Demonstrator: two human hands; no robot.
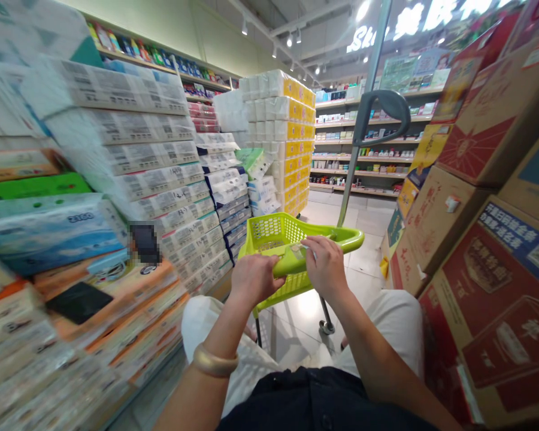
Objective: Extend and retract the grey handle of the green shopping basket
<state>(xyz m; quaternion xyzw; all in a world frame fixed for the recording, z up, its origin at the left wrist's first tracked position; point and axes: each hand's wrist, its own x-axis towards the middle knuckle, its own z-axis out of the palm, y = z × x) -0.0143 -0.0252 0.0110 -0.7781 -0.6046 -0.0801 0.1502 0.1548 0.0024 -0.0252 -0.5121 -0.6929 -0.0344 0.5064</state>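
Clearly, the green cart (257, 237) is standing just ahead of the person, between the knees, and both grips are clamping its handle (293, 263): the left hand (255, 278) is wrapping the near left part, most of its fingers curling out of sight, while the right hand (326, 261) is bending its fingers over the bar farther right. The hands and handle are covering part of the basket, so its contents are hard to make out. A metal pole (352, 179) is rising behind the cart's right side, its foot hiding and its top running out of view. On the left, a pixelated patch is masking something on an orange pack (161, 284), and motion blur is smearing the nearby paper packs (153, 140). Cardboard boxes (458, 215) are piling up on the right, the nearest running off the edge. Underneath, the pale tiled floor (363, 269) is shining with glare. Far off, stocked shelves (357, 151) are lining the shop, ceiling spotlights (290, 41) are glowing, and a lit sign (408, 24) is losing its upper part to the top edge.
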